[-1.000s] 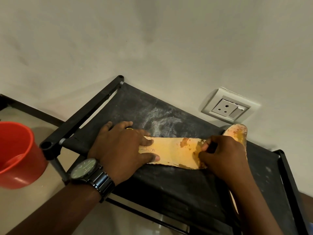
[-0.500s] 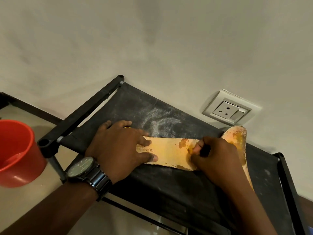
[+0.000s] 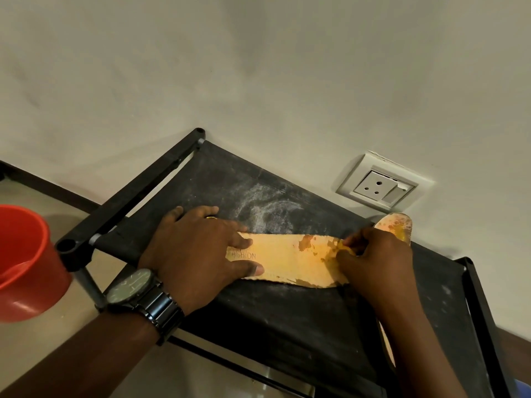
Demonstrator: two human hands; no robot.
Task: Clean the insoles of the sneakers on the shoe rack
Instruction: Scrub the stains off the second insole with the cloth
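Observation:
A worn yellow insole [image 3: 287, 259] lies flat on the black fabric top of the shoe rack [image 3: 287, 326]; its top layer is peeled and stained near the toe end. My left hand [image 3: 198, 251], wearing a wristwatch, presses flat on the heel end, fingers spread. My right hand [image 3: 376, 262] rests on the toe end with its fingertips pinched together against the peeled patch; what they grip is mostly hidden. A second yellow insole [image 3: 398, 225] lies to the right, its tip against the wall, the rest running under my right arm.
A red bucket [image 3: 26, 254] stands on the floor left of the rack. A white wall socket [image 3: 382, 185] sits on the wall just behind the rack. White dust marks the fabric behind the insole. The rack's black frame tube [image 3: 129, 196] runs along the left side.
My right hand slid left along the insole's toe end, then back right a little, with a small dark thing showing in its grip earlier. The left hand stayed pressed on the heel.

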